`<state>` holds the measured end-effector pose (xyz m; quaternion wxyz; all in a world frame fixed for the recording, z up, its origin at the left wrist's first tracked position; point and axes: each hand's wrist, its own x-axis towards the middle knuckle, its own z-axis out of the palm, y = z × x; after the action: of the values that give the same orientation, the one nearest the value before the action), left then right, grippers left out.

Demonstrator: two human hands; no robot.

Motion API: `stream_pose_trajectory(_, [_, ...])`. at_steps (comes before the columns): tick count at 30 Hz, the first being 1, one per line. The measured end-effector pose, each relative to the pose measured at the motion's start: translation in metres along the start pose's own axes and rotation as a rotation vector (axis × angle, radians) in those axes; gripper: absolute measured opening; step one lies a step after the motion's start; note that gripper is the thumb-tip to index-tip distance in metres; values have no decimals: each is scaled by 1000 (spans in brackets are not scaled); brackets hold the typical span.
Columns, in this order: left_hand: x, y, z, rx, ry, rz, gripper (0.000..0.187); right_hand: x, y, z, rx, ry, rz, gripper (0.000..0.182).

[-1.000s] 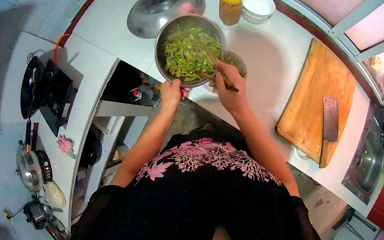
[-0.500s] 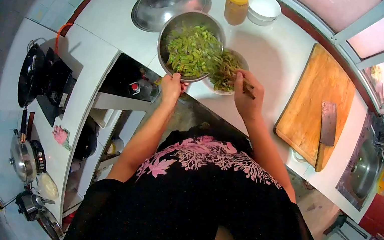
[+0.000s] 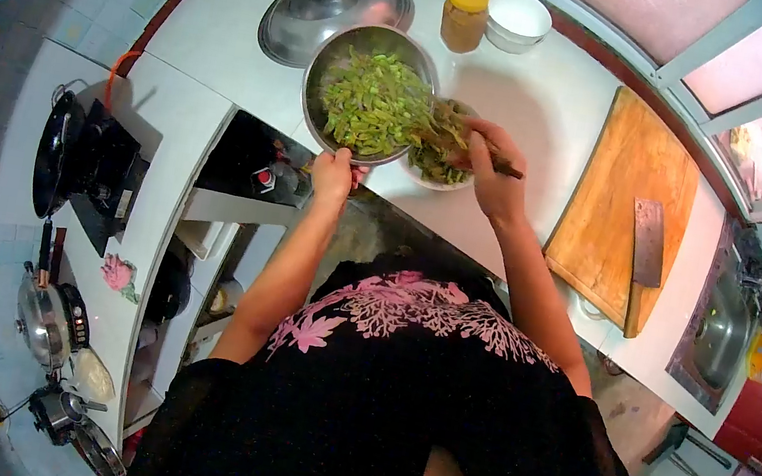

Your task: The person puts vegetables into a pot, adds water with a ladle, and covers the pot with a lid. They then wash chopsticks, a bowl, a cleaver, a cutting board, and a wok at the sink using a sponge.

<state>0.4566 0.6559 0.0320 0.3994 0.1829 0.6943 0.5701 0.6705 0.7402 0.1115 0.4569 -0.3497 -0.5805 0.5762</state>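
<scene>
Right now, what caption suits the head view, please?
Left hand grips a metal bowl of chopped greens; right hand holds chopsticks.

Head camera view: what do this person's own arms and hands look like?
The left hand and right hand are ungloved, and the forearms are bare, with no watch or bracelet visible. Black, partly sheer sleeves cover the upper arms, matching a black top with pink floral print.

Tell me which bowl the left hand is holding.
The metal bowl of chopped greens, gripped at its near rim by the left hand. That hand touches neither the partly hidden food bowl nor the white bowl beside the yellow-lidded jar.
</scene>
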Motion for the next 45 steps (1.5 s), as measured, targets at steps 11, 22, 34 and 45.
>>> stream_pose_trajectory(11, [-8, 10, 10, 51, -33, 43, 26, 26, 19, 20, -380, 10, -311, 12])
stream_pose_trajectory(22, [6, -6, 14, -17, -5, 40, 25, 19, 21, 6, -329, 128, -127, 15])
stream_pose_trajectory(34, [23, -8, 7, -98, 12, 15, 29, -6, 43, -32, -202, 141, -3, 19])
stream_pose_trajectory(45, [20, 5, -2, -177, -19, -110, 19, 25, 39, -37, -328, 134, -196, 18])
